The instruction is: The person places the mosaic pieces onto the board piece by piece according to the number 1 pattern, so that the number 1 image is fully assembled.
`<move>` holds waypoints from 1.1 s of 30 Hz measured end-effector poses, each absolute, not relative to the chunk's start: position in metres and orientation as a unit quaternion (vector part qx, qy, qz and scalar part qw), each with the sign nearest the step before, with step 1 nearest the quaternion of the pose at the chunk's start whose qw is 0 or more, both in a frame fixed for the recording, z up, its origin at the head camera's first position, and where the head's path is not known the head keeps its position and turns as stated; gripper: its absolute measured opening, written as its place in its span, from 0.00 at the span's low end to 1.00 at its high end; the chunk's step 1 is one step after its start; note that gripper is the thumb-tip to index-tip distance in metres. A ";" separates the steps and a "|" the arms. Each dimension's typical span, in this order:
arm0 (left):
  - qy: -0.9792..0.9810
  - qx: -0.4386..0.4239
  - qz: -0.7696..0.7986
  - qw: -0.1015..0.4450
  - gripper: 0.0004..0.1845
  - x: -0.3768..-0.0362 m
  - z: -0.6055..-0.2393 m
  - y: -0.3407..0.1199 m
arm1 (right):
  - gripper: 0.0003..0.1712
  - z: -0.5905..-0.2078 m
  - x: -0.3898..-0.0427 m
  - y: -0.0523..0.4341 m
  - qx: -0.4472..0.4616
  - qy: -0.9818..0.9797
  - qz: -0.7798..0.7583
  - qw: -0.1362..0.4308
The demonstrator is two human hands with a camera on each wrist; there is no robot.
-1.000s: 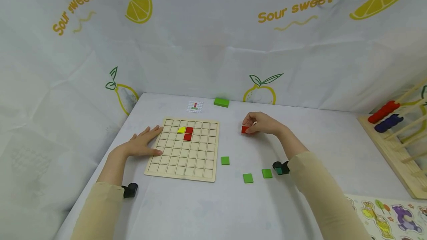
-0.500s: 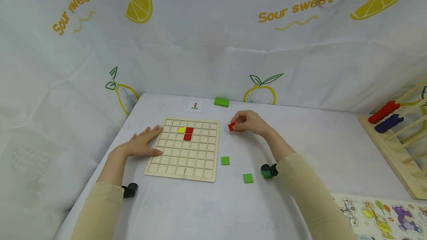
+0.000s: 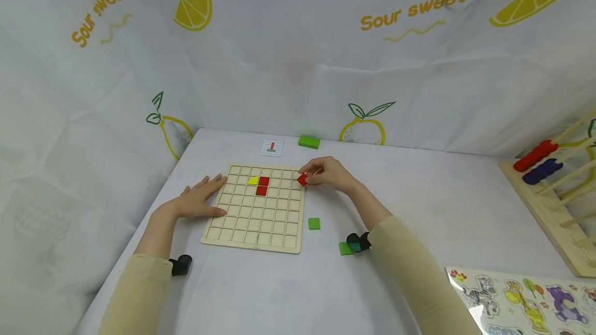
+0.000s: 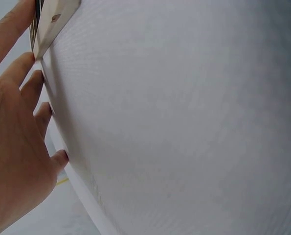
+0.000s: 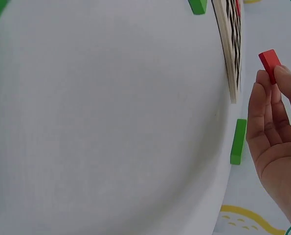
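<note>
My right hand (image 3: pixel 328 173) pinches a red square tile (image 3: pixel 302 179) between thumb and fingertips, at the upper right edge of the wooden grid board (image 3: pixel 251 212). In the right wrist view the red tile (image 5: pixel 269 64) appears raised, clear of the table. My left hand (image 3: pixel 197 200) has its fingers spread, its thumb and fingertips touching the board's left edge. On the board sit two red tiles (image 3: pixel 262 186), one below the other, and a yellow piece (image 3: pixel 253 181) with a slanted side, left of the upper one.
A pattern card (image 3: pixel 272 148) and a green block (image 3: pixel 309 142) lie behind the board. One green tile (image 3: pixel 314 223) lies right of it; another green tile (image 3: pixel 345 248) is near my right wrist camera. An abacus (image 3: pixel 554 206) and an animal puzzle (image 3: pixel 517 299) occupy the right side.
My right hand has moved left with the red tile, from the open table to the board's right edge. The left hand has stayed in place.
</note>
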State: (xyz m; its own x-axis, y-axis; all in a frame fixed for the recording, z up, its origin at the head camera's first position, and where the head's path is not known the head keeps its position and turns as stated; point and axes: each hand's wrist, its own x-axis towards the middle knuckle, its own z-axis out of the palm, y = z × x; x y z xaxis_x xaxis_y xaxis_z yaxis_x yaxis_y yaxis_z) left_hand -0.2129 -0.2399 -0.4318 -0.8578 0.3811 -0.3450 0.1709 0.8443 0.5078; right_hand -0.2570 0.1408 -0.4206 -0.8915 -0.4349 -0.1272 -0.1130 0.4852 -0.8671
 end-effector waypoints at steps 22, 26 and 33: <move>0.934 0.146 0.238 0.222 0.54 -0.213 -0.432 -0.240 | 0.10 -0.426 -0.245 0.067 -0.167 0.856 -0.468 0.145; 0.934 0.145 0.238 0.222 0.54 -0.213 -0.431 -0.240 | 0.09 -0.426 -0.241 0.056 -0.172 0.860 -0.457 0.149; 0.935 0.144 0.235 0.222 0.55 -0.214 -0.432 -0.240 | 0.08 -0.429 -0.237 0.045 -0.174 0.855 -0.465 0.151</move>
State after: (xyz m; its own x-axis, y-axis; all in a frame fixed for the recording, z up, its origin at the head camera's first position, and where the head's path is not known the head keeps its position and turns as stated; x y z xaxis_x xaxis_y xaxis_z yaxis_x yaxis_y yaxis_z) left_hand -0.2138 -0.2401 -0.4319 -0.8597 0.3740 -0.3479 0.1648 0.8477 0.5042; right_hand -0.2366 0.0445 -0.4290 -0.8937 -0.4384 -0.0956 -0.1575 0.5061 -0.8480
